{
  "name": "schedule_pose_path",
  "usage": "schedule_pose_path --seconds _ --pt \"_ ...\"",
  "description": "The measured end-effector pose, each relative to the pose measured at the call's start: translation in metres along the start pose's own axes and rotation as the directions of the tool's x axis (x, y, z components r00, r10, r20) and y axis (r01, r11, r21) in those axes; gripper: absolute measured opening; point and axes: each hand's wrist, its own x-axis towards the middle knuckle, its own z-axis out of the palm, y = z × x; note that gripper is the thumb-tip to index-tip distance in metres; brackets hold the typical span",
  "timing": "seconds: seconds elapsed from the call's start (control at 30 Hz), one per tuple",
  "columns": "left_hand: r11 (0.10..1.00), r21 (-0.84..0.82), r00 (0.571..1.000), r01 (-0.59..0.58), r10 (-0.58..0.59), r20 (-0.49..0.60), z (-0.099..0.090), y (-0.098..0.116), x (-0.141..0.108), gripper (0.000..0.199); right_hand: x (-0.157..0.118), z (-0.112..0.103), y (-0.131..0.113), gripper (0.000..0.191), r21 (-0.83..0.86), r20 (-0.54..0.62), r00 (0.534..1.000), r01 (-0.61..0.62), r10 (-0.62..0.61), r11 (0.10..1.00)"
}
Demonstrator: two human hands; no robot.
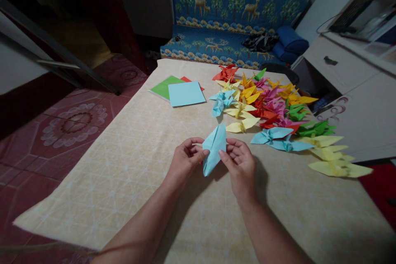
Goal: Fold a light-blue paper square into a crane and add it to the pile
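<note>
A folded light blue paper (214, 148), long and diamond-shaped, is held slightly tilted above the patterned tablecloth (130, 173). My left hand (189, 156) pinches its left edge, thumb on the front face and fingers curled behind. At the right edge my right hand (237, 161) grips it the same way, its thumb on the face. Beyond my hands lie flat square sheets: a light blue one (187, 93) on top of a green one (167, 87) and a red one (186, 79).
Several folded paper cranes (266, 105) in red, yellow, orange, pink, green and blue cover the table's right side. Behind the table stands a blue sofa (216, 41) with deer patterns. A white cabinet (346, 74) is at the right, a metal frame (55, 45) at the left.
</note>
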Motion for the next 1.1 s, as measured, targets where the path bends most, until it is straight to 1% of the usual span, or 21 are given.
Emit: schedule_pose_path --seconds 0.1,0.17,0.3,0.4,0.47,0.6,0.67,0.77,0.83,0.93,1.0,1.03,1.07,1.1 --pt "1.000 -0.012 0.996 -0.018 0.017 -0.084 -0.001 -0.001 0.001 0.048 0.001 0.000 0.003 0.043 0.019 0.091 0.993 -0.071 0.069 0.997" --pt "1.000 -0.021 0.994 -0.016 0.014 -0.107 -0.001 -0.002 0.001 0.051 0.001 0.000 0.006 0.043 0.018 0.107 0.990 -0.094 0.092 0.995" --pt "0.999 -0.033 0.997 -0.007 0.004 -0.078 -0.001 -0.002 0.001 0.049 0.003 -0.002 0.010 0.038 0.053 0.037 0.996 -0.077 0.075 0.996" --pt "1.000 -0.027 0.997 0.008 -0.010 -0.074 0.001 -0.002 0.000 0.041 0.004 -0.002 0.011 0.034 0.075 -0.016 0.997 -0.070 0.072 0.995" --pt "1.000 0.000 0.997 0.005 -0.005 -0.083 0.001 -0.001 0.000 0.033 0.003 -0.002 0.009 0.034 0.088 -0.020 0.996 -0.088 0.090 0.992" --pt "0.996 0.088 0.994 -0.034 0.042 -0.098 -0.004 0.003 0.002 0.023 0.004 -0.005 0.004 0.035 0.090 0.024 0.984 -0.176 0.175 0.980" --pt "0.989 0.143 0.998 -0.028 0.036 -0.052 -0.009 0.005 0.004 0.021 0.007 -0.009 0.003 0.037 0.036 0.012 0.984 -0.178 0.178 0.983" --pt "0.966 0.257 0.998 -0.025 0.011 0.057 -0.017 0.008 0.007 0.017 0.014 -0.020 0.003 0.049 -0.063 -0.021 0.992 -0.127 0.126 0.990" --pt "0.941 0.334 0.994 -0.047 0.012 0.107 -0.021 0.010 0.007 0.015 0.016 -0.027 0.003 0.055 -0.114 0.009 0.992 -0.123 0.125 0.986" --pt "0.918 0.391 0.985 -0.071 0.002 0.173 -0.025 0.011 0.004 0.016 0.009 -0.036 0.001 0.048 -0.213 0.053 0.985 -0.152 0.167 0.965" --pt "0.915 0.396 0.967 -0.078 -0.027 0.252 -0.028 0.010 0.001 0.021 -0.001 -0.042 -0.001 0.039 -0.320 0.061 0.980 -0.161 0.190 0.934" --pt "0.907 0.410 0.954 -0.096 -0.034 0.298 -0.031 0.009 -0.002 0.023 -0.007 -0.046 -0.003 0.034 -0.398 0.071 0.979 -0.147 0.190 0.905" --pt "0.885 0.446 0.941 -0.136 -0.026 0.338 -0.034 0.009 -0.005 0.025 -0.013 -0.049 -0.005 0.029 -0.494 0.090 0.981 -0.108 0.175 0.863" --pt "0.844 0.497 0.929 -0.202 0.003 0.371 -0.038 0.008 -0.008 0.025 -0.019 -0.053 -0.007 0.026 -0.601 0.116 0.983 -0.043 0.141 0.798"
